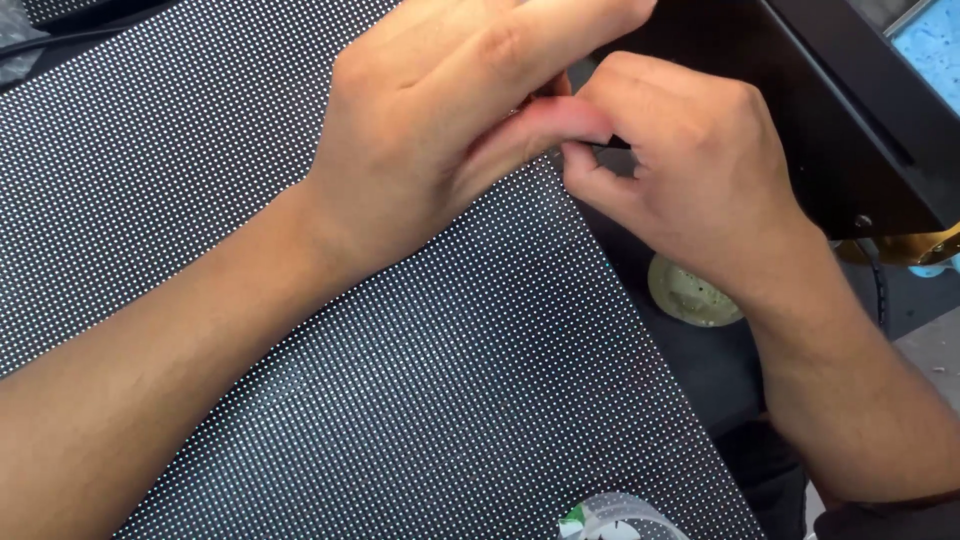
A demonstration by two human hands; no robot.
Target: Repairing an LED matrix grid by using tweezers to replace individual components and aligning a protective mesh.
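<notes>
Two hands at the edge of a dotted panel

The black dotted panel (420,380) lies flat, its edge slanting down-right. Left hand (440,120) rests on it; right hand (690,170) fingers pinch its edge beside a black box (850,130).

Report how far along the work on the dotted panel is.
Done: the dotted black panel lies flat. In hand: left hand and right hand pinch together at its upper right edge; what they grip is hidden. Left: cannot tell; the round pale part lies untouched.
</notes>
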